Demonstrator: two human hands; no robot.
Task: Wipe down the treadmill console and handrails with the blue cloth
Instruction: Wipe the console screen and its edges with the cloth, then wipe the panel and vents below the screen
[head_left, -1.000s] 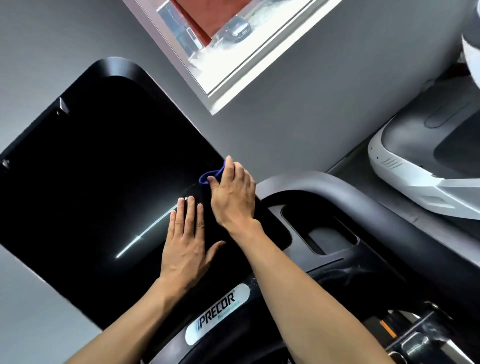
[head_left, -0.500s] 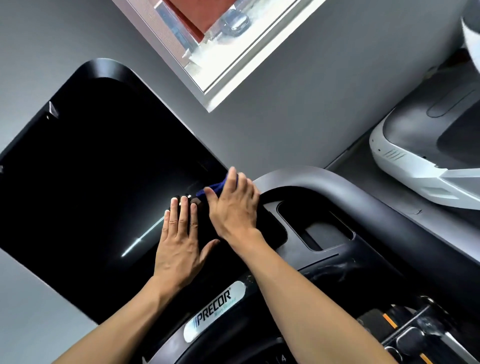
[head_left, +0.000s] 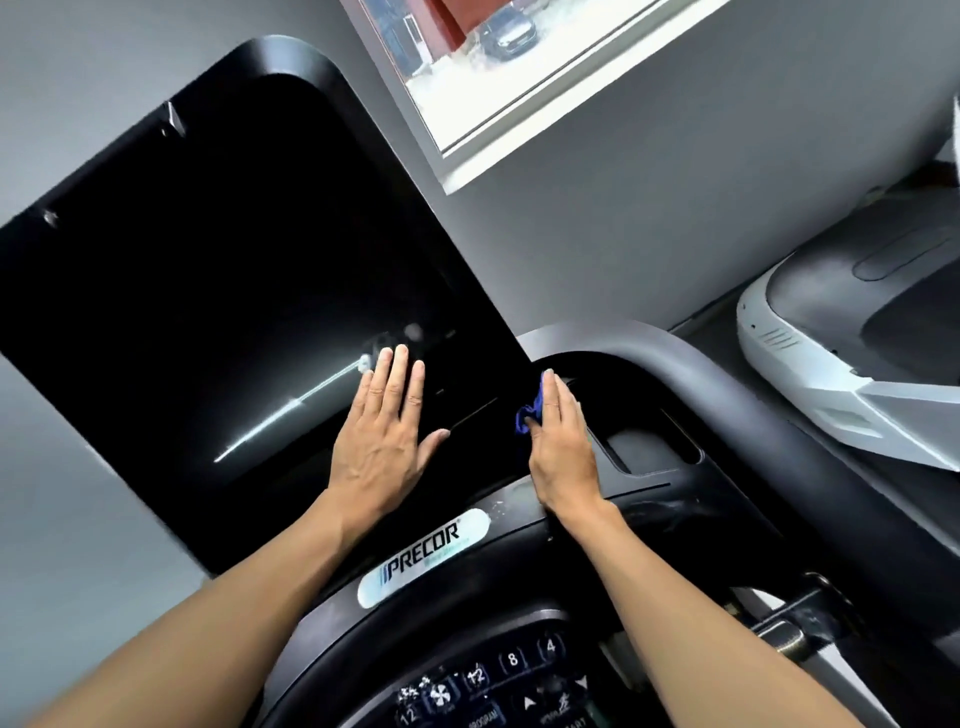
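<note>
The treadmill's big black screen (head_left: 234, 291) tilts across the left half of the view. My left hand (head_left: 382, 441) lies flat on its lower right part, fingers straight and together. My right hand (head_left: 563, 447) presses the blue cloth (head_left: 532, 408) against the dark console (head_left: 691, 525) just right of the screen's corner, fingers straight. Most of the cloth is hidden under the palm. A small bunch of it pokes out beside the thumb and index finger.
A tray recess (head_left: 644, 447) sits right of my right hand. Below are the PRECOR badge (head_left: 423, 556) and a button keypad (head_left: 483, 680). A white and grey neighbouring machine (head_left: 810, 374) stands at the right, a window (head_left: 519, 67) above.
My right hand slid the cloth off the screen's corner, down and right onto the console, and away from my left hand. My left hand stayed flat on the screen. The camera tipped down.
</note>
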